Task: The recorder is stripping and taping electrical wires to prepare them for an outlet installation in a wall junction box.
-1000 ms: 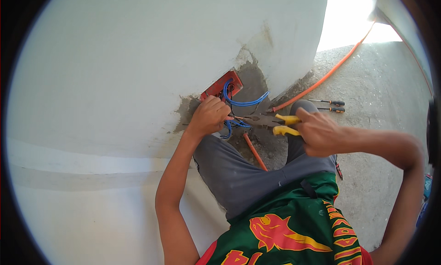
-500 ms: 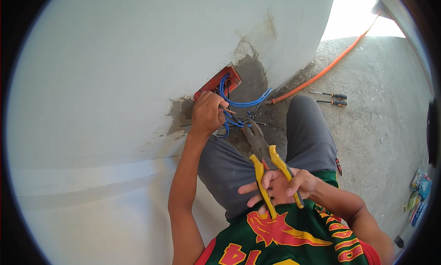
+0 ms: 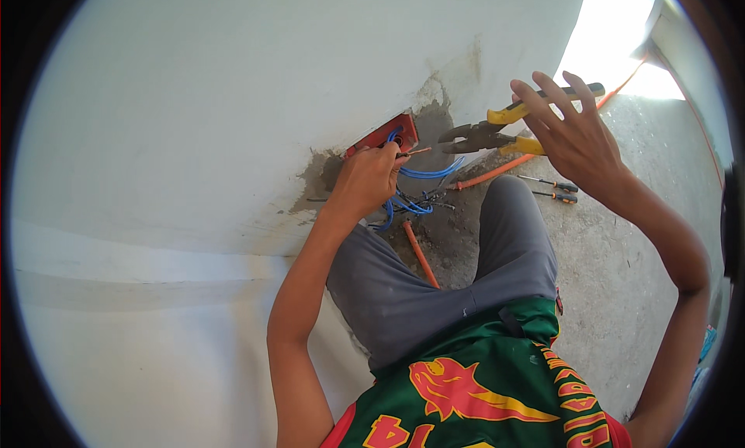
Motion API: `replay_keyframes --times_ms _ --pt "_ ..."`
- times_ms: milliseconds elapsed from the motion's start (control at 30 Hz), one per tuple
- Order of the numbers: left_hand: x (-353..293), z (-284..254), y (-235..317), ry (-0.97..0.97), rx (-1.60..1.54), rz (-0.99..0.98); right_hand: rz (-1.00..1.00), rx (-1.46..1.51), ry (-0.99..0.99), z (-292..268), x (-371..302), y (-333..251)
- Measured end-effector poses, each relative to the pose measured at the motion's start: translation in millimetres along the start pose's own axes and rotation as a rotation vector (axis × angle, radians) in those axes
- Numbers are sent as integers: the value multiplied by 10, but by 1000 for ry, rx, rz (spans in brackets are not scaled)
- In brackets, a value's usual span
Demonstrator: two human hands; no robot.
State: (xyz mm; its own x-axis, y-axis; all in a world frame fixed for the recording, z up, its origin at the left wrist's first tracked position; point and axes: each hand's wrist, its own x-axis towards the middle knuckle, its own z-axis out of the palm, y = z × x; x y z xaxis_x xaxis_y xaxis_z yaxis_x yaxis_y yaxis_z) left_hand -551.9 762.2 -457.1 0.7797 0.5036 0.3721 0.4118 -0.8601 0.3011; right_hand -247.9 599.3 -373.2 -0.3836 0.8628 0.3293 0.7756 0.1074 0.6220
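Observation:
My left hand is closed in front of the red electrical box set in the wall. Between its thumb and fingers it pinches wire with bare copper ends, which stick out to the right. Up at the right, my right hand holds combination pliers with yellow and black handles. Their jaws are slightly apart and point left toward the copper ends, without touching them. Blue wires loop out of the box below the pliers. My left fingers hide part of the box and the held wire.
Orange corrugated conduit runs across the concrete floor, and another orange length lies between my legs. Two screwdrivers rest beyond my right knee. Dark wire scraps lie by the wall, whose plaster is rough around the box.
My right hand has lifted the pliers from my lap to the upper right and turned them toward the wire ends. My left hand still pinches the wire by the box.

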Motion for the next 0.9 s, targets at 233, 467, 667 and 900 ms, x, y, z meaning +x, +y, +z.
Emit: replay_keyframes --times_ms 233,467,667,900 --pt "-3 -39 14 -11 -27 12 -81 -111 147 -31 242 131" --pt "8 -40 6 -20 -44 21 -99 -99 172 -84 275 152" --pt "11 -57 10 -22 -57 13 -139 -156 203 -116 346 148" --pt "7 -75 13 -37 -60 4 -142 -139 237 -116 405 125"
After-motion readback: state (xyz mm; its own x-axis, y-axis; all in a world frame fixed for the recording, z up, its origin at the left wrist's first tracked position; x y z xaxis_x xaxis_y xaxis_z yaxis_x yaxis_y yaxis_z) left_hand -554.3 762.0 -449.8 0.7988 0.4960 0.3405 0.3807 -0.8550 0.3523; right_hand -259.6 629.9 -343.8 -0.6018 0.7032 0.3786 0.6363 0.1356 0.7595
